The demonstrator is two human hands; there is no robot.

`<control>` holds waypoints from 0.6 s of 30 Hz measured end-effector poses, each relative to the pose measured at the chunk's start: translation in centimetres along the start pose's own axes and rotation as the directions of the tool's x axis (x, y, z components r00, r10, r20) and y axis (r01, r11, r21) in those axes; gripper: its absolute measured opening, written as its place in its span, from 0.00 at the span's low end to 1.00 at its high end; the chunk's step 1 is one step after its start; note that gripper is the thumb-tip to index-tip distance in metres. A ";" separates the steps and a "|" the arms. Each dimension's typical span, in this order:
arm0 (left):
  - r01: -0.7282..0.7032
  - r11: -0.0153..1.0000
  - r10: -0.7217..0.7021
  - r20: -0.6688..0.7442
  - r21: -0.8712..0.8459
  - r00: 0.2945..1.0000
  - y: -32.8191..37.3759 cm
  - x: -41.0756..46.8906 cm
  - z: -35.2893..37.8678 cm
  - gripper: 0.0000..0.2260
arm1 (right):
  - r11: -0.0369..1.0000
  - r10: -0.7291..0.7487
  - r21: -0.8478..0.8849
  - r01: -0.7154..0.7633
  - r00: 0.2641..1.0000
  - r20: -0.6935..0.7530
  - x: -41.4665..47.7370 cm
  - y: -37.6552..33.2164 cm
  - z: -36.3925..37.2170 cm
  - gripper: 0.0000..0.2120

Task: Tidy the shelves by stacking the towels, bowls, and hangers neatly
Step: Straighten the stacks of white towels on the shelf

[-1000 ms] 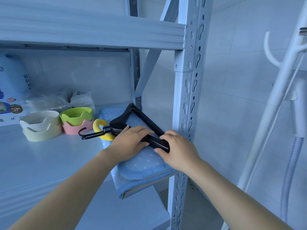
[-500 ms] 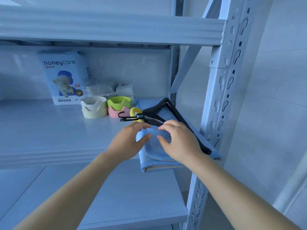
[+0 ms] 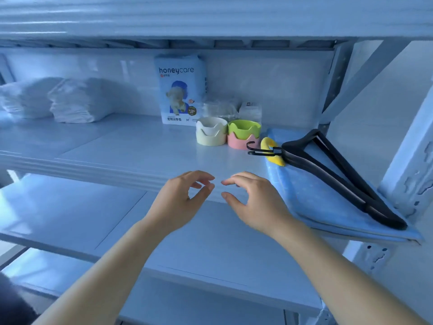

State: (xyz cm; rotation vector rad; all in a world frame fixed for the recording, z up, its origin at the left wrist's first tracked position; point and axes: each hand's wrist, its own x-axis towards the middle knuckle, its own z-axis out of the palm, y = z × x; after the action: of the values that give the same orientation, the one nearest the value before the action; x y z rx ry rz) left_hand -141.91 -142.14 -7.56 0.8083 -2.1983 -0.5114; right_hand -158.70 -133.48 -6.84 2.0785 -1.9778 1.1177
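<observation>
Black hangers (image 3: 328,170) lie stacked on a folded blue towel (image 3: 323,198) at the right end of the middle shelf (image 3: 140,151), with a yellow hanger (image 3: 271,153) under their hooks. Left of them stand two bowl stacks: white on cream (image 3: 210,134) and green on pink (image 3: 243,134). My left hand (image 3: 180,200) and my right hand (image 3: 253,202) hover side by side in front of the shelf edge, fingers loosely curled, holding nothing, apart from the towel.
A honeycare pack (image 3: 180,90) stands at the back, with clear plastic bags (image 3: 229,109) beside it. Two piles of white folded cloths (image 3: 56,99) sit at the far left. A steel upright (image 3: 412,165) borders the right. A lower shelf (image 3: 93,214) lies beneath.
Both hands let go of the black hangers and drew back to the left, off the towel. The view swung left, bringing the white piles into sight.
</observation>
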 end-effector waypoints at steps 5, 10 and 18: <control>0.086 0.993 -0.083 -0.053 0.074 0.995 -5.5 -3.1 -5.8 0.08 | 0.987 -0.114 0.123 0.101 0.988 0.106 2.8 -4.7 6.1 0.10; 0.200 0.970 -0.180 -0.148 0.136 0.972 -12.2 -6.5 -13.2 0.09 | 0.959 -0.216 0.222 0.176 0.961 0.171 7.0 -11.0 13.9 0.10; 0.370 0.907 -0.313 -0.268 0.198 0.911 -22.0 -12.7 -24.2 0.10 | 0.862 -0.381 0.416 0.290 0.912 0.152 12.5 -22.6 26.4 0.08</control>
State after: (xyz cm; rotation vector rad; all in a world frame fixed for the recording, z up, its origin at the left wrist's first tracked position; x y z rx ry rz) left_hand -108.40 -152.10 -10.44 1.3368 -1.9306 -0.2946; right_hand -127.86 -153.56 -10.07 2.7342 -1.4555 1.3221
